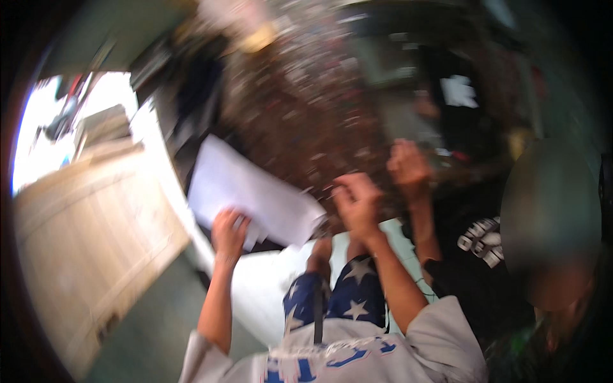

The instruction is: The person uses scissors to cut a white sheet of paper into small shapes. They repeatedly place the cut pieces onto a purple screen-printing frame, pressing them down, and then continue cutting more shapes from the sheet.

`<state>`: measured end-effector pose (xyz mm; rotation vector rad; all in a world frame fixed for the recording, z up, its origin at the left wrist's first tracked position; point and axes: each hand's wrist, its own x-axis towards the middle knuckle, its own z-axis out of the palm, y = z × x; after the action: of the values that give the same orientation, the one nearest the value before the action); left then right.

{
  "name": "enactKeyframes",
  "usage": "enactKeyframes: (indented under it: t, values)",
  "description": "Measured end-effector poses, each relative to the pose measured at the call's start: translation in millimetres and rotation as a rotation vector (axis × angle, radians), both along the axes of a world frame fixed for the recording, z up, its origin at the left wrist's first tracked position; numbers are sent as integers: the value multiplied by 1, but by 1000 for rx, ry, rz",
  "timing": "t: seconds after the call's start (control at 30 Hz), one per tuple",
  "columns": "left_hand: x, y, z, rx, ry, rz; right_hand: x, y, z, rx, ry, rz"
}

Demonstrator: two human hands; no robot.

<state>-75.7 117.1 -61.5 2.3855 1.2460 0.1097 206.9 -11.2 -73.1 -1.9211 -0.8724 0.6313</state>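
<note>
My left hand (230, 231) is closed on the lower left edge of a white sheet of paper (246, 185). Paper slants up and away from it to the right, with a small loose flap beside the fingers. To the right of the sheet, in front of my knees, is my right hand (359, 199). Its fingers are curled together, and motion blur hides what, if anything, sits between them. Close to its right is another person's hand (408, 165), also blurred, reaching in from a black sleeve.
A cluttered dark brown surface (287, 121), smeared by motion, lies ahead. A pale wooden board or door (96, 230) stands at the left beside a bright opening. The co-worker in a black shirt (472, 255) is close on my right. White paper (458, 91) shows farther off.
</note>
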Motion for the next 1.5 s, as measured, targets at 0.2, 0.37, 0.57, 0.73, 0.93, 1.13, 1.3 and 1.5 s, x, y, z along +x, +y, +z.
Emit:
enactKeyframes:
  t: [0.2, 0.37, 0.57, 0.73, 0.93, 1.13, 1.3, 1.5]
  values:
    - [16, 19, 29, -265, -37, 163, -3, -4, 18, -48, 107, 79]
    - [16, 11, 29, -197, -106, 157, -3, -8, 17, -68, 128, 94]
    - [17, 2, 16, -144, -128, 214, -5, -8, 18, -82, 105, 98]
    - [13, 1, 7, -120, -30, 247, -14, -8, 20, -101, 111, 93]
    - [19, 6, 11, -102, 16, 194, -18, -11, 18, -84, 111, 91]
    - [22, 13, 10, -122, 12, 101, -12, -19, 17, -75, 109, 81]
    - [19, 18, 11, -146, 71, 35, -11, -28, 14, -110, 79, 119]
    - [17, 26, 24, -299, -10, 37, -15, -42, -1, -135, -17, 72]
